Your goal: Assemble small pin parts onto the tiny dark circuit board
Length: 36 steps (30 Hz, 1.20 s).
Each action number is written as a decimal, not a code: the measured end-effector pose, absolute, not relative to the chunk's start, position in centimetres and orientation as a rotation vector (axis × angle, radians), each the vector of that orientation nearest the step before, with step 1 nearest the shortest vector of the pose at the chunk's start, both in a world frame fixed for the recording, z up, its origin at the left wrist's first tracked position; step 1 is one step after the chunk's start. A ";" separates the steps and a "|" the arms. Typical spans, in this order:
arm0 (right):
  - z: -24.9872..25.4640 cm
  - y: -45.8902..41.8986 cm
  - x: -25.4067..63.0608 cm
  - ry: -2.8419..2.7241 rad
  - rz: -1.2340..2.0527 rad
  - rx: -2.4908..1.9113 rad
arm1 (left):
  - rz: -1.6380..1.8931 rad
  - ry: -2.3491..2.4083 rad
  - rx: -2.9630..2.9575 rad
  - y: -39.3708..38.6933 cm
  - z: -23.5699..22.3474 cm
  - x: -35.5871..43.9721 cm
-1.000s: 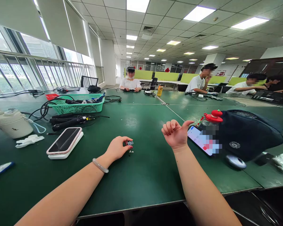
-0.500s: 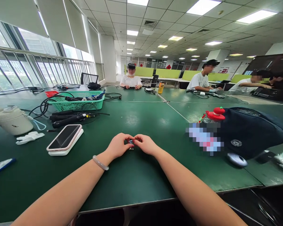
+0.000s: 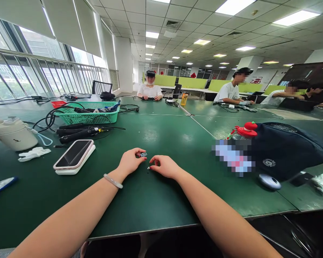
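Note:
My left hand [image 3: 129,160] pinches a small patterned piece [image 3: 143,154] in blue, white and black between thumb and fingertips, just above the green table. It looks like a tiny block assembly, but its exact kind is too small to tell. To the right and slightly nearer, my right hand [image 3: 163,166] has its fingers curled, with thumb and index finger close together at a tiny white piece [image 3: 148,167]. A tiny dark bit [image 3: 148,172] lies on the table just below these fingertips. The two hands are apart.
Left on the green table [image 3: 129,218] are a stacked phone [image 3: 74,154], crumpled tissue [image 3: 33,154], a cream bottle [image 3: 14,136], black cables and a green basket [image 3: 91,116]. On the right are a dark bag [image 3: 288,147], a red-lidded bottle [image 3: 246,132] and a mouse [image 3: 269,181]. Several people sit farther back.
My hands were together at the patterned piece; now they are apart. My left hand has moved left with the piece, and my right hand has come down to the tiny bits on the table.

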State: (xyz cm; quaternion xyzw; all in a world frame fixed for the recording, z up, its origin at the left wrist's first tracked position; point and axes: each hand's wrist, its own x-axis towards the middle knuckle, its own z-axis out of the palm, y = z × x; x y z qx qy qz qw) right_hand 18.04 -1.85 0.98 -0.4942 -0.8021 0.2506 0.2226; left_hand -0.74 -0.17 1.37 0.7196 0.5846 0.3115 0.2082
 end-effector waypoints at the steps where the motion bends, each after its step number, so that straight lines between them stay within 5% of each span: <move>1: 1.0 -1.9 18.0 -2.240 0.639 -1.351 | 0.862 1.620 2.001 -0.1 1.3 -0.8; 10: 0.3 -2.1 17.2 -2.372 0.381 -1.283 | 0.838 1.564 2.083 -0.6 1.4 -0.3; 36: 1.3 -2.4 17.4 -2.066 0.342 -1.171 | 0.787 1.202 2.154 -1.6 2.1 0.5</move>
